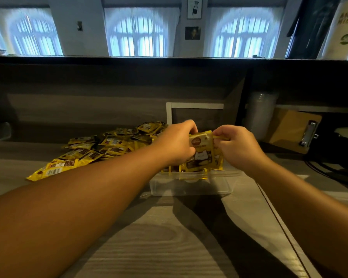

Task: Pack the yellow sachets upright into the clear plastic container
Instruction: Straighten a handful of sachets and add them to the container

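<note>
A clear plastic container (191,185) stands on the wooden counter in front of me. Several yellow sachets (201,163) stand upright inside it, their tops above the rim. My left hand (175,143) and my right hand (239,145) both pinch the top edges of the front sachet (201,140) from either side, just above the container. A loose pile of yellow sachets (92,149) lies flat on the counter to the left, behind my left forearm.
A brown clipboard (293,131) leans at the right, next to a stack of clear cups (259,115). Black cables (329,169) run along the counter's right side. A dark raised ledge (129,61) backs the counter.
</note>
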A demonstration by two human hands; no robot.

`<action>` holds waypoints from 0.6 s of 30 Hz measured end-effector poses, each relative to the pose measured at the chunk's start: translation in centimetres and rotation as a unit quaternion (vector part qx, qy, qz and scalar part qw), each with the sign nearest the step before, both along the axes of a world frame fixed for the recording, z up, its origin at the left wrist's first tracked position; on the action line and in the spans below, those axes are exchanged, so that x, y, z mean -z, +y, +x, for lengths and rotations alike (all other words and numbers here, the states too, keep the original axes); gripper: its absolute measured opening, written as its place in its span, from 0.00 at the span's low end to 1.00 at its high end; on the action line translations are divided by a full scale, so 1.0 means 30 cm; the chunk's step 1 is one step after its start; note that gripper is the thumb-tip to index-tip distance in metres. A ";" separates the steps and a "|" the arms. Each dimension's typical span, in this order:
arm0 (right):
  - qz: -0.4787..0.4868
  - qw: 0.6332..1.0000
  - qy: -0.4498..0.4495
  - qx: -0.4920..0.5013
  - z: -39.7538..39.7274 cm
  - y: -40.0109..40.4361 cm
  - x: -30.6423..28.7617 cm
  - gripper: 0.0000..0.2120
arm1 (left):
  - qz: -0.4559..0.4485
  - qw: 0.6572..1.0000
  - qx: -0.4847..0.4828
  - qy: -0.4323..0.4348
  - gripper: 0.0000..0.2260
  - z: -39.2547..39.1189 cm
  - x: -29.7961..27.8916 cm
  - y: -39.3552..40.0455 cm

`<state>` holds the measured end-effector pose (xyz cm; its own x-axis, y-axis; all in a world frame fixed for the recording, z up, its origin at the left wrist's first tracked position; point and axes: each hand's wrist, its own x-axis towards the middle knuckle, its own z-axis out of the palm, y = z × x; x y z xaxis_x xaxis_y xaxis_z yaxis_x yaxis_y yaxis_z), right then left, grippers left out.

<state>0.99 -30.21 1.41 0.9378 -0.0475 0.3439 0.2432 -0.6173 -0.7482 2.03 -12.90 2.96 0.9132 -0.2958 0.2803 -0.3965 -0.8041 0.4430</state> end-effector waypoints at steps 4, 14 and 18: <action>-0.128 0.991 0.008 -0.026 0.013 -0.023 0.008 0.07 | 0.062 0.998 -0.020 -0.018 0.11 0.022 0.020 -0.025; -0.471 0.882 -0.012 -0.007 0.071 0.014 -0.018 0.23 | 0.278 0.953 -0.033 -0.114 0.15 0.038 0.047 -0.066; -0.483 0.875 -0.007 0.011 0.088 0.018 -0.023 0.26 | 0.262 0.957 -0.042 -0.119 0.32 0.057 0.064 -0.053</action>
